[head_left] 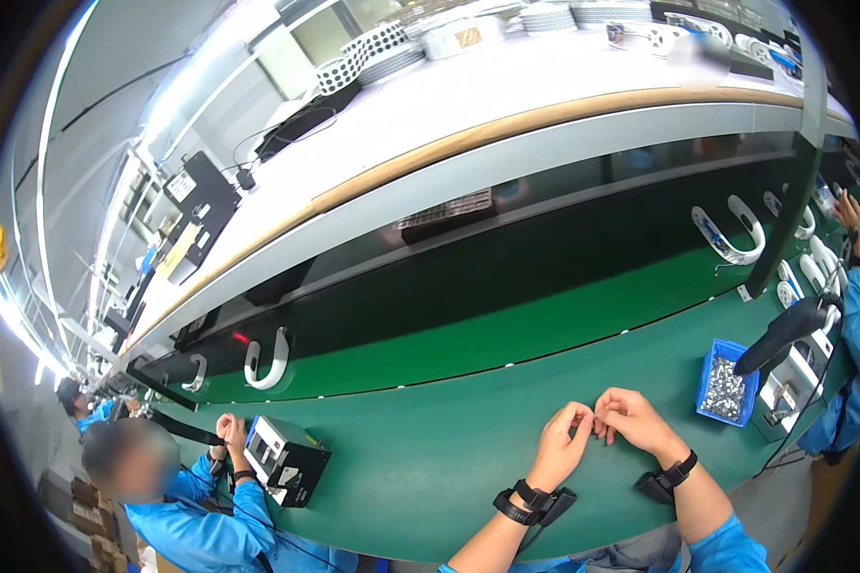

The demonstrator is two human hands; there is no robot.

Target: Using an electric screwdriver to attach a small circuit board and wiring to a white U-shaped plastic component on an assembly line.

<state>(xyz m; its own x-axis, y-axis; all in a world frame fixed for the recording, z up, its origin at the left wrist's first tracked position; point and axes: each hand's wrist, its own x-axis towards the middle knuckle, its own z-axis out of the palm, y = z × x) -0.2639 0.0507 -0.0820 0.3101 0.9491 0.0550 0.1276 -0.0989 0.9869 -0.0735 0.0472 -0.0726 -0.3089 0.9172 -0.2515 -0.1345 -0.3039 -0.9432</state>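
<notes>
My left hand [561,441] and my right hand [633,421] meet fingertip to fingertip just above the green bench top [430,449]. The fingers of both are pinched together at one spot, and whatever lies between them is too small to see. Each wrist wears a black strap with a small black device. A blue bin [726,382] filled with small silvery metal parts sits to the right of my right hand.
A green conveyor belt [506,329] carries white U-shaped pieces [268,361] past the bench. A black electric screwdriver [784,334] hangs at right. A person in blue sits on my left beside a black box device [287,460]; another person's hand [850,215] shows far right.
</notes>
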